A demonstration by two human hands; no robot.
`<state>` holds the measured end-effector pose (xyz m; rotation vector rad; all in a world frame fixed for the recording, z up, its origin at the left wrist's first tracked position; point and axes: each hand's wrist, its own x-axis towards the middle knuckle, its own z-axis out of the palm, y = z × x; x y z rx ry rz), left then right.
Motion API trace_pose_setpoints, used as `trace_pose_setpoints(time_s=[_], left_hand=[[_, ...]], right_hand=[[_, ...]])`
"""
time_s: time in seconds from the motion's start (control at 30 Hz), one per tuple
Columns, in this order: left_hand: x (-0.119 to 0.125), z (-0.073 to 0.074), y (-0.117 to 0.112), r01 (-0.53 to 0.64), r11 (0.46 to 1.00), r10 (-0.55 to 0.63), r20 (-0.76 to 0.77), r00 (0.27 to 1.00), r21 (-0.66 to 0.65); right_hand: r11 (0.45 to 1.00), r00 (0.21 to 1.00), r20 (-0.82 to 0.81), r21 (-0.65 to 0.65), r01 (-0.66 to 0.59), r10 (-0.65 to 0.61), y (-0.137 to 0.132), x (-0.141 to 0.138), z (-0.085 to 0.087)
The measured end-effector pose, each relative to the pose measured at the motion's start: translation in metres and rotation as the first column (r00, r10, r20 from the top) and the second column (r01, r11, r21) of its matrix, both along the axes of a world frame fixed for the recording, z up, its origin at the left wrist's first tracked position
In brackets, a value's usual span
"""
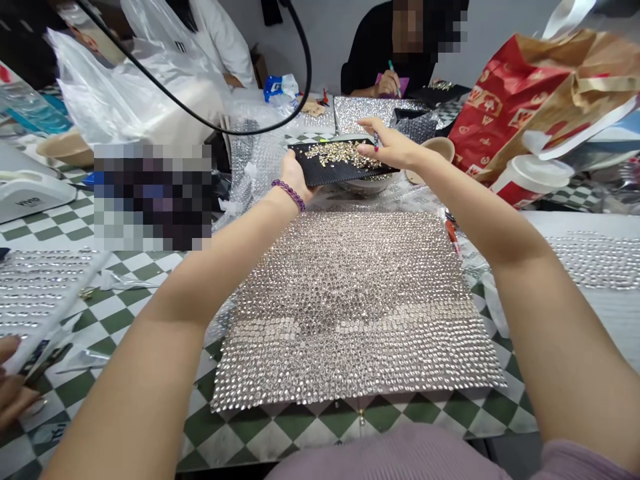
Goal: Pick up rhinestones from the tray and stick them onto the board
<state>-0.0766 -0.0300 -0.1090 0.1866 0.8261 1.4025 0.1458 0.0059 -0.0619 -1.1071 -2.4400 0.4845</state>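
**Count, please: what's in your hands?**

One black tray, gripped at its edge by your left hand, fingers curled and pressed together. It looks held up and tipped so that the loose gold rhinestones stay over one bowl beneath it.

**And your right hand?**

Thumb and fingertip pinch one slim stylus, close above the tray's end, probably placed to reach the stones.

**Around you?**

One large rhinestone sheet lies flat between your forearms on a checkered table, within easy reach. There is one paper cup and one red bag. Two co-workers sit beyond, and another person's hand shows at lower left.
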Motion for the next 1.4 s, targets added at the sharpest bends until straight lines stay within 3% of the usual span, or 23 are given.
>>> trace_pose_setpoints(time_s=[0.17, 0.33, 0.47, 0.6, 0.9, 1.17, 1.4], left_hand=[[-0.01, -0.009, 0.001, 0.012, 1.0, -0.014, -0.076, 0.997, -0.018], [-0.016, -0.012, 0.0, 0.11, 0.994, -0.11, 0.014, 0.994, -0.004], [-0.009, -0.01, -0.002, 0.051, 0.999, -0.05, -0.03, 0.998, 0.009], [-0.003, -0.003, -0.009, 0.005, 1.0, -0.006, -0.108, 0.994, -0.005], [-0.013, 0.002, -0.011, 0.036, 0.998, -0.041, -0.125, 0.991, -0.043], [-0.006, 0.003, -0.01, -0.069, 0.997, 0.066, -0.144, 0.987, -0.016], [-0.012, 0.002, -0.011, 0.032, 0.999, -0.032, -0.051, 0.998, -0.003]], right_hand=[[0.999, 0.989, 0.147, -0.024, 0.022, -0.018, -0.006, 0.015, -0.005], [0.995, 0.993, 0.084, -0.043, 0.088, -0.084, -0.008, 0.031, -0.01], [0.993, 0.993, 0.054, -0.048, 0.107, -0.104, -0.017, 0.026, -0.006], [0.997, 0.994, 0.088, 0.034, 0.068, -0.07, -0.015, 0.015, -0.006], [0.996, 0.993, -0.066, -0.008, 0.093, -0.093, 0.007, 0.05, -0.015], [0.982, 0.962, -0.194, -0.043, 0.186, -0.191, 0.015, 0.056, -0.024], [0.998, 0.937, -0.348, -0.061, 0.024, -0.043, 0.012, 0.036, -0.021]])
